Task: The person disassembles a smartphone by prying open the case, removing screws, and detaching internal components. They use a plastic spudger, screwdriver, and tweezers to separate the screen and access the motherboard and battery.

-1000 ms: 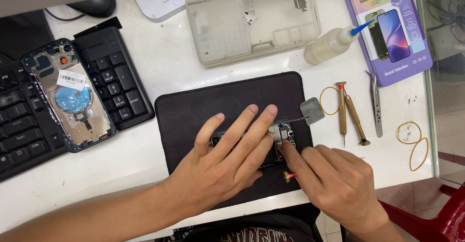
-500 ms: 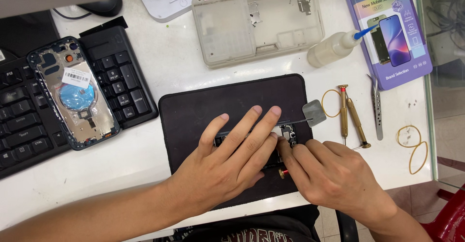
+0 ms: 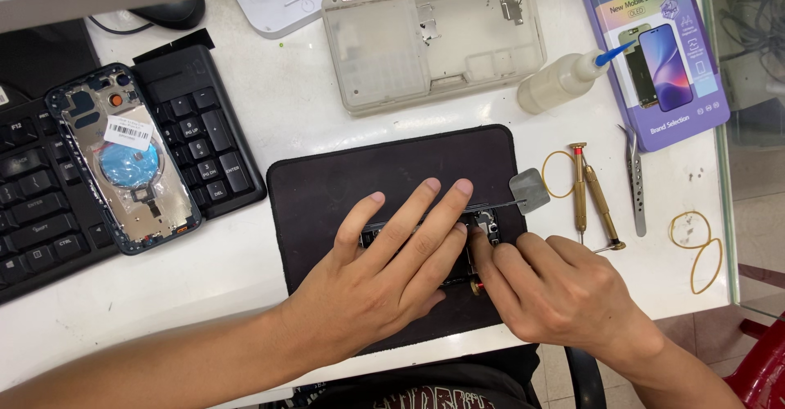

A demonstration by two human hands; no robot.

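My left hand [image 3: 384,282] lies flat, fingers spread, pressing down a dark phone part [image 3: 489,222] on the black work mat [image 3: 343,182]. My right hand [image 3: 556,290] sits right beside it, fingertips on the part's right end. It pinches a small screwdriver whose brass and red end [image 3: 477,288] pokes out under the fingers. A thin metal pry tool with a square blade [image 3: 530,190] lies across the part's top edge. Most of the part is hidden by my fingers.
An opened phone back housing [image 3: 123,159] rests on a black keyboard [image 3: 49,204] at left. A clear parts box [image 3: 425,37], a squeeze bottle [image 3: 564,82] and a purple screen package [image 3: 658,49] lie behind. Two screwdrivers [image 3: 590,196], tweezers [image 3: 636,184] and rubber bands [image 3: 695,241] lie at right near the table edge.
My right hand has shifted slightly left, closer against my left hand's fingers. My left hand stays pressed on the part.
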